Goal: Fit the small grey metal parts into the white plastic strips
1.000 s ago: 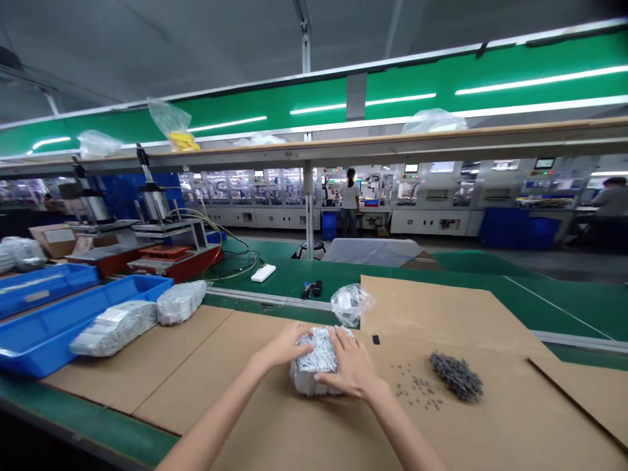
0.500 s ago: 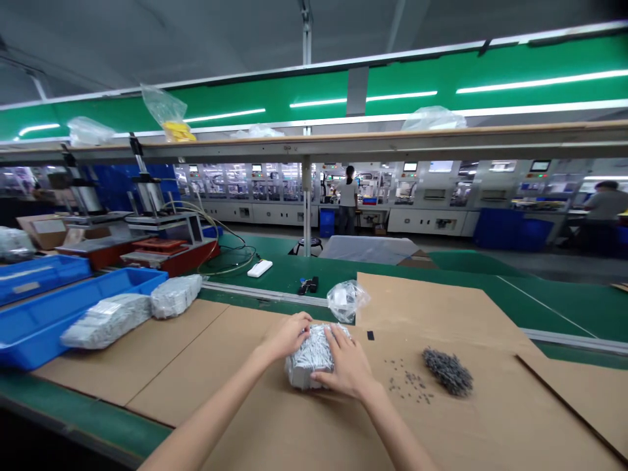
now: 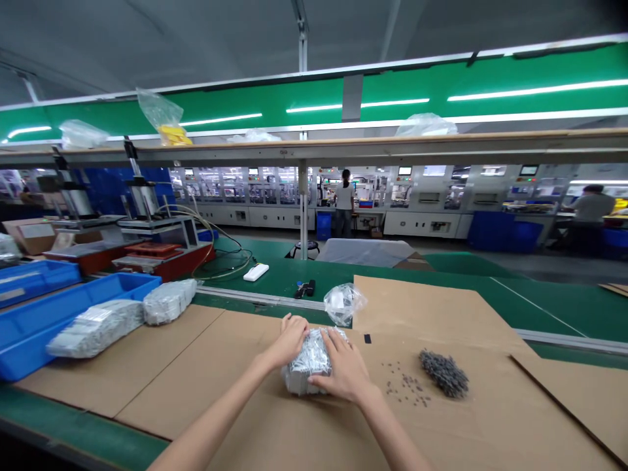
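Note:
A transparent plastic bag of silvery metal parts (image 3: 309, 366) lies on the brown cardboard sheet (image 3: 235, 405) in front of me. My left hand (image 3: 290, 341) grips its far left corner, and my right hand (image 3: 342, 369) presses over its right side, fingers spread. A loose heap of small dark grey metal parts (image 3: 444, 373) lies to the right, with several scattered bits (image 3: 405, 383) beside it. A crumpled transparent bag (image 3: 343, 304) sits just beyond my hands, and a small black square piece (image 3: 367, 338) lies near it.
To the left, a blue plastic tray (image 3: 83, 304) and two wrapped packs (image 3: 95, 328) (image 3: 169, 302) sit by the cardboard. Beyond lie a white block (image 3: 256, 272), a small black tool (image 3: 305, 288), and red press machines (image 3: 161, 258). Two co-workers stand among machinery further back.
My left hand has slid from the top of the bag to its left corner, showing more of the bag. The whole scene has shifted slightly left in view.

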`<act>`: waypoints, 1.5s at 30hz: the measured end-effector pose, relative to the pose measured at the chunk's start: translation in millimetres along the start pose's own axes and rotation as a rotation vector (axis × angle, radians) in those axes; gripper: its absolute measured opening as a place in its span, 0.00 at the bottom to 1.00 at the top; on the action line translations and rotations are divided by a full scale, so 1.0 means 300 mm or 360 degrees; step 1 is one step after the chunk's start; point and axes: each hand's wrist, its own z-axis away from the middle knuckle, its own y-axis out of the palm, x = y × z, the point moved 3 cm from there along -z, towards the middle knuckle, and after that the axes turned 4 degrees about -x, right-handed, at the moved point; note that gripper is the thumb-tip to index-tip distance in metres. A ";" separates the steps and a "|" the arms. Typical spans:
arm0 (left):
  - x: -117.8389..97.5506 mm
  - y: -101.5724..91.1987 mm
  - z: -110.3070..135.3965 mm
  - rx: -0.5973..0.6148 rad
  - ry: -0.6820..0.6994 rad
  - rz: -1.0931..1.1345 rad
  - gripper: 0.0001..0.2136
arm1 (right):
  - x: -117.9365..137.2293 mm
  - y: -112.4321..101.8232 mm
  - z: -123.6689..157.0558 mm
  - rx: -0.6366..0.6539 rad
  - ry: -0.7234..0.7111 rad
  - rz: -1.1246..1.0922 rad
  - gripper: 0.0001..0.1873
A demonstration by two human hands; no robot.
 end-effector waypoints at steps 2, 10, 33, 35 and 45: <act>-0.002 0.002 -0.005 0.0022 0.0033 -0.0006 0.07 | 0.001 -0.003 -0.001 0.0003 0.0005 -0.0005 0.50; 0.013 -0.002 -0.015 0.0132 0.0128 0.0003 0.07 | -0.009 0.006 -0.007 0.0021 0.0070 -0.0030 0.50; -0.098 -0.022 0.016 -0.0146 -0.0219 -0.0507 0.14 | 0.016 0.024 -0.026 -0.0005 0.0191 0.0018 0.45; -0.111 -0.024 0.019 -0.0102 -0.0150 -0.0383 0.14 | 0.014 0.024 -0.026 -0.0023 0.0177 0.0018 0.44; -0.190 -0.024 0.057 -0.0117 -0.0121 0.0210 0.15 | 0.000 0.007 -0.021 -0.0039 0.0103 0.0007 0.38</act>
